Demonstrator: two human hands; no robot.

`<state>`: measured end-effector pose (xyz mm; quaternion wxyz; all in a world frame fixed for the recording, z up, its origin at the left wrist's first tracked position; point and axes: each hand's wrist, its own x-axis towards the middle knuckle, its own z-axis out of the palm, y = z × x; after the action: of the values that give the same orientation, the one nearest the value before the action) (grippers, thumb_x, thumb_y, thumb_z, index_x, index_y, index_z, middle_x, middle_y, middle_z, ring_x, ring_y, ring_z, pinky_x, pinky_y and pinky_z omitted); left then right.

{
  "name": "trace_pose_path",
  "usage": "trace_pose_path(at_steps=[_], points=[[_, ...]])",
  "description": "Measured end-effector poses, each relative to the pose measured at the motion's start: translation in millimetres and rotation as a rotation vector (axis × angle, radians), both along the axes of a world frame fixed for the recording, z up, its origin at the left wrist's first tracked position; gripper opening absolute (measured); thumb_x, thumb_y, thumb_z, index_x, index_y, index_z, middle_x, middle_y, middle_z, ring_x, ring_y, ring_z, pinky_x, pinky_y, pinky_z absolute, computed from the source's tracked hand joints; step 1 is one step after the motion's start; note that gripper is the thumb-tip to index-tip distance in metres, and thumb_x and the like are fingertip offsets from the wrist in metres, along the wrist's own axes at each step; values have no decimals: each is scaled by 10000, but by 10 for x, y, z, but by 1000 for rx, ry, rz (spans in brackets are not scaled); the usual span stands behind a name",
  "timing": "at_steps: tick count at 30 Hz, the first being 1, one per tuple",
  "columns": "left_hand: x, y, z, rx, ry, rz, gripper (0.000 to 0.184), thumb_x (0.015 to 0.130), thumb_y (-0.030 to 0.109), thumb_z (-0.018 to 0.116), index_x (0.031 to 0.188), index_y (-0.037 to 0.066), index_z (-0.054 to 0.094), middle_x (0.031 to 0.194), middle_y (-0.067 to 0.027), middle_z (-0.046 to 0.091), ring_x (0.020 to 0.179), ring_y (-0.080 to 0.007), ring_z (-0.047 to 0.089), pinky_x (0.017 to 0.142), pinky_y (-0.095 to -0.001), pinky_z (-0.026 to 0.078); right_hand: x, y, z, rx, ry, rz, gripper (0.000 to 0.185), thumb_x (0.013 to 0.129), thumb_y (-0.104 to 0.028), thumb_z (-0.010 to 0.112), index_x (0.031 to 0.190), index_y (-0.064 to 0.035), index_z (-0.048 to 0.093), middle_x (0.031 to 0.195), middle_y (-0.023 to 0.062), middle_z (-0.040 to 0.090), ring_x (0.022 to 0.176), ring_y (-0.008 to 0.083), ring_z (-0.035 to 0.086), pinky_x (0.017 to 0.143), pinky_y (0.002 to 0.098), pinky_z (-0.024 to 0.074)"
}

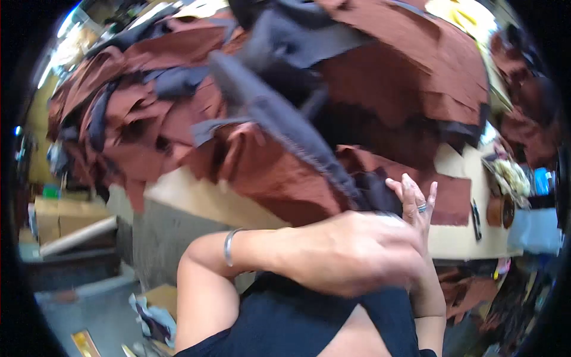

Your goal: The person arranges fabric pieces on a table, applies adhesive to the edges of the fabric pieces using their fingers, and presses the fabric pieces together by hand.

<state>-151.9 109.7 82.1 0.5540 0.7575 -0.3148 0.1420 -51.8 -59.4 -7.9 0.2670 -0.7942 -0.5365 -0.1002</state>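
A long dark grey fabric piece, with a stitched line along its edge, runs down to my hands, with reddish-brown fabric beside and beneath it. My right hand, wearing a ring, is at the lower end of the dark fabric, its index finger and thumb side against it and its other fingers raised. My left hand crosses in front of my body, a bracelet on its wrist. It is curled and blurred; its fingertips are hidden, and I cannot make out what they hold.
Large heaps of reddish-brown and dark cut fabric cover the table. A black pen-like tool, a brown tape roll and a light blue cloth lie at the right. Cardboard boxes stand at the left.
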Motion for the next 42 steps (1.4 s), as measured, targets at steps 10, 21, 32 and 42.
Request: trace_pose_path(at_steps=[10,21,32,42], points=[[-79,-224,477,-1129,-27,-705,138,908,3,487,878,-80,593,835,-158,613,652,-229,575,574,-301,468,-78,265,116,31,72,102,936,650,-158,764,1424,-34,253,1177,84,575,1091,234,542,1089,608,76],[-91,-814,362,-1299,-334,-706,231,915,115,488,1005,-96,519,853,-144,583,743,-270,574,643,-324,450,-118,281,69,-65,100,96,938,648,-116,757,1425,-29,240,1326,127,485,1051,250,572,1096,575,131],[-290,1218,-94,1085,13,1031,371,730,89,607,1099,116,582,1031,-61,585,1150,-286,486,1039,-546,267,-120,303,99,-100,180,197,862,665,25,646,1424,-3,239,938,123,582,758,257,582,1043,490,291],[-804,1149,937,712,3,824,345,656,32,694,973,51,560,863,-124,583,782,-348,586,682,-396,479,273,162,1439,-50,128,91,886,542,131,575,1385,-1,339,995,166,633,982,313,562,924,401,390]])
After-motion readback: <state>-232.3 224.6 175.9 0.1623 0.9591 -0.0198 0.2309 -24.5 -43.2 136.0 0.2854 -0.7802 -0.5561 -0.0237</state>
